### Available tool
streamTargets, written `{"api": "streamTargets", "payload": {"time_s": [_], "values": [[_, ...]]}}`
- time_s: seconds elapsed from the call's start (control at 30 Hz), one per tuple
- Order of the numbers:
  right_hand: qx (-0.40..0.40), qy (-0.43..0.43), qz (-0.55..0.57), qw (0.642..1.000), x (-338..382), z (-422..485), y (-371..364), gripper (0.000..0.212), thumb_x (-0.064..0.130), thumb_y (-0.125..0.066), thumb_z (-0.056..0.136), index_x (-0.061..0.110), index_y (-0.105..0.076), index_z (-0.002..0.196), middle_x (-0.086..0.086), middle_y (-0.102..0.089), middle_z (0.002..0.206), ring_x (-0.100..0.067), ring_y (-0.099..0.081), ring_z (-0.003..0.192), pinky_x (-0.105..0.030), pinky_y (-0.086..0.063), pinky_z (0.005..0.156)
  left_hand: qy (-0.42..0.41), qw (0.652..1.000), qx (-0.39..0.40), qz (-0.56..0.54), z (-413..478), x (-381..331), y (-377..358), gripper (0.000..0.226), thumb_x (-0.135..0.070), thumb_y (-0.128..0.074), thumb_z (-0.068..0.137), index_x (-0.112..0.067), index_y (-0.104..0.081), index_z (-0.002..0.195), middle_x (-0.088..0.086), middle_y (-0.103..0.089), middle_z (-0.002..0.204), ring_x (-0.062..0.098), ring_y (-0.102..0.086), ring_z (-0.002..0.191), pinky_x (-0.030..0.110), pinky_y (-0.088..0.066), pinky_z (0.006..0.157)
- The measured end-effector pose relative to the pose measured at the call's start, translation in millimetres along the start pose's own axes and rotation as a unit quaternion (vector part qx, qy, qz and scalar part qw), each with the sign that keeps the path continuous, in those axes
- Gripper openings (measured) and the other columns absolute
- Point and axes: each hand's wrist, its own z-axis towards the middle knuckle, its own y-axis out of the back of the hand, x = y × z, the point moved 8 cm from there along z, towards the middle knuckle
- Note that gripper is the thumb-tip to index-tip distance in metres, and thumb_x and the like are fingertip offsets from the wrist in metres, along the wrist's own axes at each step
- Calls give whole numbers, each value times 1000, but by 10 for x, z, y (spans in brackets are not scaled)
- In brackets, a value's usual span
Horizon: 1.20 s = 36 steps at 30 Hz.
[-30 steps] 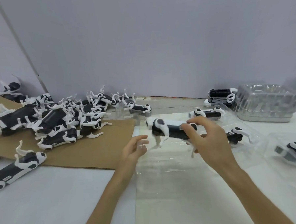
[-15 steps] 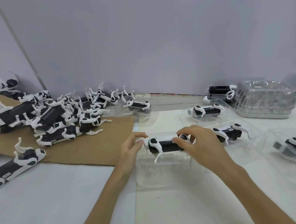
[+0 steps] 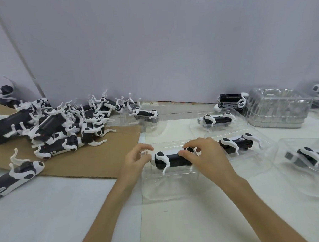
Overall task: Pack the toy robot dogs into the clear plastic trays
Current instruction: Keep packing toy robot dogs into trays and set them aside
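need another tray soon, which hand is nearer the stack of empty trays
Right. The right hand is left of the tray stack; the left hand lies farther left.

The white table is carrying a brown cardboard sheet that is lying flat across its left side. One toy robot dog is resting at the near left, partly on the cardboard's edge and partly on the bare top. Clear plastic trays are sitting directly on the right half: the nearest tray, a second tray and a third tray behind it, a fourth tray at the right and a fifth tray by the cardboard's back corner, while a stack of clear trays is standing at the back right with another toy dog lying just beside it.
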Motion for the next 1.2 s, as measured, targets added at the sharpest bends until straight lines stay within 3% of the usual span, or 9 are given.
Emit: {"api": "streamTargets", "payload": {"time_s": [0.17, 0.3, 0.4, 0.6, 0.73, 0.8, 0.97, 1.1, 1.2], "values": [[-20, 5, 15, 1000, -35, 22, 167, 46, 55, -47, 94, 26, -63, 127, 9, -51, 127, -11, -45, 123, -25, -29, 100, 48, 997, -61, 23, 6, 42, 91, 44, -20, -67, 93, -24, -47, 132, -13, -59, 116, -6, -54, 103, 21, -41, 83], [82, -16, -219, 972, -169, 10, 78, 77, 70, -12, 89, 30, -42, 147, 6, -32, 158, -14, -12, 150, -43, 15, 115, 84, 991, -56, 84, -9, 100, 138, 38, -37, -65, 94, -17, -62, 126, -5, -63, 124, 8, -57, 116, 22, -43, 87], [110, -20, -228, 967, -179, -23, -37, 76, 68, -11, 93, 25, -30, 153, 0, -22, 163, -17, -2, 153, -48, 19, 115, 89, 992, -14, 82, -30, 96, 62, 53, -48, -66, 91, -19, -59, 135, -6, -58, 137, 9, -53, 125, 29, -40, 102], [93, -15, -113, 989, -111, -21, 10, 55, 53, -18, 102, 36, -31, 152, 3, -25, 162, -15, -9, 152, -38, 23, 113, 43, 997, 55, 15, -107, -78, -121, 51, -61, -79, 70, -66, -53, 113, -38, -62, 116, -16, -59, 105, 8, -45, 79], [43, 73, 2, 996, 99, -41, 145, 46, 45, -40, 102, 49, -32, 148, 18, -20, 162, 12, -14, 143, -30, -7, 120, 27, 998, 46, -31, -62, -131, -58, 62, -60, -79, 66, -81, -40, 109, -47, -57, 112, -4, -62, 111, 31, -55, 86], [28, 103, 99, 989, 213, -73, 195, 54, 42, -53, 98, 54, -30, 145, 27, -21, 159, 25, -13, 135, -15, -20, 109, 51, 992, 79, -88, -65, -92, -73, 67, -55, -80, 67, -72, -43, 120, -28, -66, 119, 17, -70, 106, 40, -58, 84], [5, 93, 290, 953, 256, -105, 204, 69, 27, -69, 92, 48, -34, 148, 40, -33, 147, 16, -26, 138, -5, -34, 103, 4, 983, 49, -178, -46, -205, -11, 82, -35, -87, 66, -41, -47, 137, 1, -70, 99, 21, -67, 87, 28, -57, 72], [-19, 31, 375, 926, 165, -111, 110, 74, 24, -76, 86, 45, -37, 145, 40, -42, 140, 14, -35, 135, -12, -37, 107, -20, 975, 46, -218, -35, -253, 17, 73, -22, -82, 69, -37, -52, 134, 21, -60, 126, 31, -64, 100, 35, -58, 79], [-9, -22, 353, 935, 91, -87, 15, 85, 49, -77, 76, 43, -32, 149, 30, -35, 148, 8, -32, 138, -25, -31, 113, -26, 971, 44, -231, -22, -238, 29, 76, -19, -81, 69, -34, -51, 137, 19, -60, 123, 31, -63, 100, 41, -59, 82]]}}
